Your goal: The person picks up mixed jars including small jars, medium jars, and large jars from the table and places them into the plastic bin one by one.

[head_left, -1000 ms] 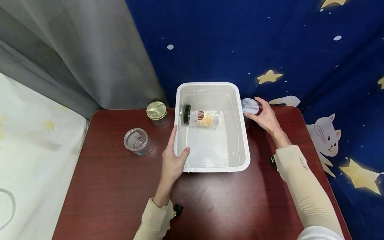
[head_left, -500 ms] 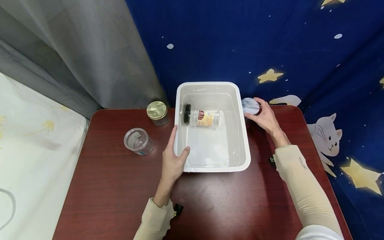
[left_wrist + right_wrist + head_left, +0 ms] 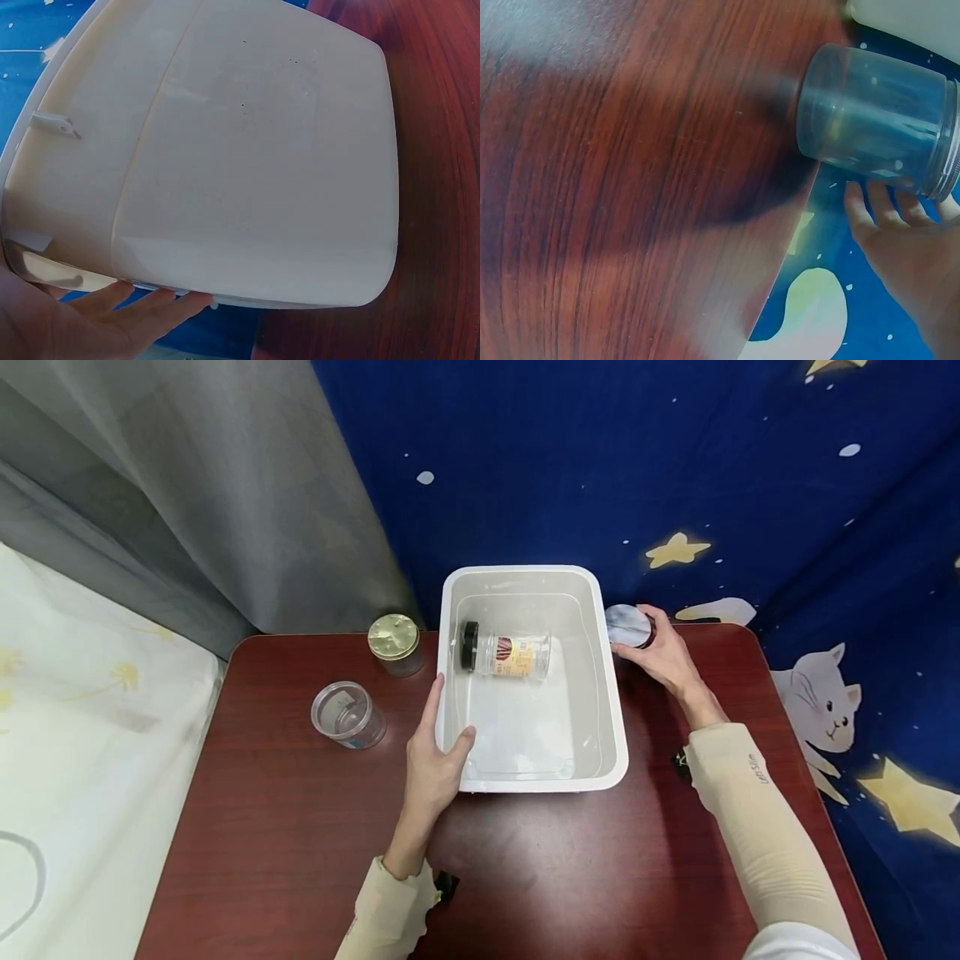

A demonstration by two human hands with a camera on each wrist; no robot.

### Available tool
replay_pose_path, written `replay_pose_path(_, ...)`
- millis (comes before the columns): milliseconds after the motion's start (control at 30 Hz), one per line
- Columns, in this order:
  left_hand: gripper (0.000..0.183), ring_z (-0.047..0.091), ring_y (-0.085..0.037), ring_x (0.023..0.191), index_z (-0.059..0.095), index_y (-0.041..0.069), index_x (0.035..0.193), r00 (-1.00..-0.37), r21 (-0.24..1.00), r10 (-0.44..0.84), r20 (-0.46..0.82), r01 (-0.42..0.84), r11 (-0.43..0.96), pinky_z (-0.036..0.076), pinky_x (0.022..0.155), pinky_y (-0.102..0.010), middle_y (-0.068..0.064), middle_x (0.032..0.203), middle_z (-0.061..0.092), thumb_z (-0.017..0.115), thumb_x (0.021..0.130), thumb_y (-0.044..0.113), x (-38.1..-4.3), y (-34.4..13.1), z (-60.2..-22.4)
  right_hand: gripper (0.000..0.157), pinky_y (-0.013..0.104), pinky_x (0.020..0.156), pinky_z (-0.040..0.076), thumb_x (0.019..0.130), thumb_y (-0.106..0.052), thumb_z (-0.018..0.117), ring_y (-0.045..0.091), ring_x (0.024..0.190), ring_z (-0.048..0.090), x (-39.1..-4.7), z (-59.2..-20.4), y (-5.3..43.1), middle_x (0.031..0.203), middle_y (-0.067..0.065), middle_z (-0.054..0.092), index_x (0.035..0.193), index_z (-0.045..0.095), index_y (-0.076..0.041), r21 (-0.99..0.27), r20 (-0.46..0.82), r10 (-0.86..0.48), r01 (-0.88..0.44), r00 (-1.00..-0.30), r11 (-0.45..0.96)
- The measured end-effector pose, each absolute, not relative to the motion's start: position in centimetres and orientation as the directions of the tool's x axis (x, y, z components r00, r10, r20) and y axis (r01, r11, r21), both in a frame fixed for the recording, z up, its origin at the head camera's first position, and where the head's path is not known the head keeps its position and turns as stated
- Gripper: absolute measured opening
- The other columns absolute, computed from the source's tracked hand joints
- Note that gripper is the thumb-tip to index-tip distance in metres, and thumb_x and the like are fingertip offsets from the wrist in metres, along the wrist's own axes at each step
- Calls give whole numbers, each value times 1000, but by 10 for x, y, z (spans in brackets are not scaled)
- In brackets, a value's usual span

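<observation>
A white plastic bin (image 3: 521, 782) stands at the middle of the table's far side. My left hand (image 3: 435, 768) rests at its near left corner, index finger straight along the side and thumb over the rim; the fingertips (image 3: 196, 300) touch its outer wall in the left wrist view. To the right of the bin, my right hand (image 3: 666, 653) grips a clear jar (image 3: 877, 112) with a silvery lid (image 3: 628, 625), thumb and fingers around its top. This jar stands close to the bin's wall. Inside the bin lies a clear jar (image 3: 513, 657) with a black lid, on its side.
On the left, a jar with a gold lid (image 3: 393, 637) stands near the table's back edge. Closer in stands a clear lidless-looking jar (image 3: 348, 715). Blue and grey curtains hang right behind the reddish-brown table (image 3: 285, 827).
</observation>
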State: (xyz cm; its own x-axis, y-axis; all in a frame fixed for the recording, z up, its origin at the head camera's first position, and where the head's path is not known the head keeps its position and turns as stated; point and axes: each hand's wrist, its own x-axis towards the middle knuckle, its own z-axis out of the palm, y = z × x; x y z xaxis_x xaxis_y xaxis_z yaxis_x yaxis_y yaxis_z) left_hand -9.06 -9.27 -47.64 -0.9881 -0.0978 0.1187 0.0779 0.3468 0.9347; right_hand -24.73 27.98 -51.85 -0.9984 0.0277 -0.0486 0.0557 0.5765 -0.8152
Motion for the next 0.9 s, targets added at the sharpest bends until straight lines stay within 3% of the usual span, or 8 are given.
replay_pose_path(233, 81, 42, -17, 137, 33, 28, 156, -987, 937, -97, 124, 85, 340, 35, 110, -46, 6, 154, 41, 67, 87, 6, -91, -94, -476, 89, 42, 105, 32, 79, -20, 84, 30, 122, 45, -249, -522, 275, 143, 20, 46, 151, 34, -10, -855, -25, 19, 31, -1000, 518)
replay_pose_path(500, 80, 39, -14, 139, 33, 29, 156, -989, 938, -90, 115, 78, 339, 32, 112, -45, 9, 155, 39, 66, 87, 6, -91, -93, -476, 81, 23, 99, 32, 80, -5, 81, 18, 117, 46, -246, -533, 273, 142, 16, 48, 149, 39, -7, -928, 8, 50, 12, -999, 374)
replay_pose_path(667, 79, 39, -15, 139, 34, 27, 156, -988, 942, -102, 115, 76, 328, 32, 112, -46, 7, 154, 40, 66, 87, 4, -89, -94, -476, 81, 22, 97, 34, 80, 0, 78, 16, 114, 46, -238, -523, 264, 143, 23, 45, 149, 35, 0, -951, 22, 20, -15, -1000, 309)
replay_pose_path(900, 79, 38, -12, 140, 33, 28, 156, -989, 941, -90, 115, 79, 328, 31, 113, -43, 10, 154, 40, 65, 88, 5, -91, -93, -477, 80, 21, 97, 33, 81, 2, 77, 14, 116, 45, -233, -511, 258, 144, 22, 43, 148, 34, 2, -955, 24, 32, -13, -999, 296)
